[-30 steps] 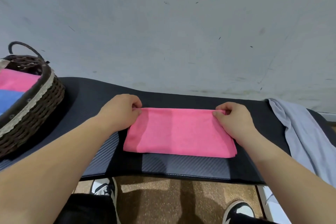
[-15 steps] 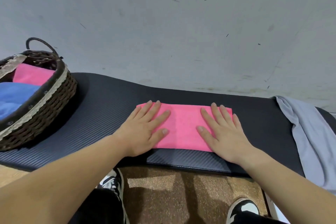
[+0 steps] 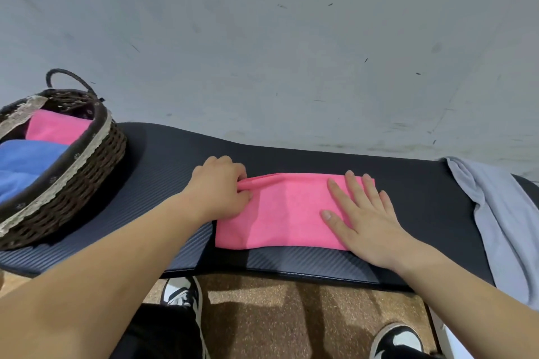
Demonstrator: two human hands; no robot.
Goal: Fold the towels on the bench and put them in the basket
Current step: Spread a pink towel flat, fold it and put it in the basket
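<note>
If I swing this end over too fast, the layers of the bright pink microfibre towel could slip apart and fold crooked, because only my left hand pinches that short left edge, fingers curled round a small roll of cloth. My right hand lies flat, fingers spread, pressing the right half; lifted early, it would let the whole strip drag along the black ribbed padded bench. The towel lies mid-bench as a long, smooth folded band, its far-left corner raised, well apart from the brown woven wicker basket at my left.
</note>
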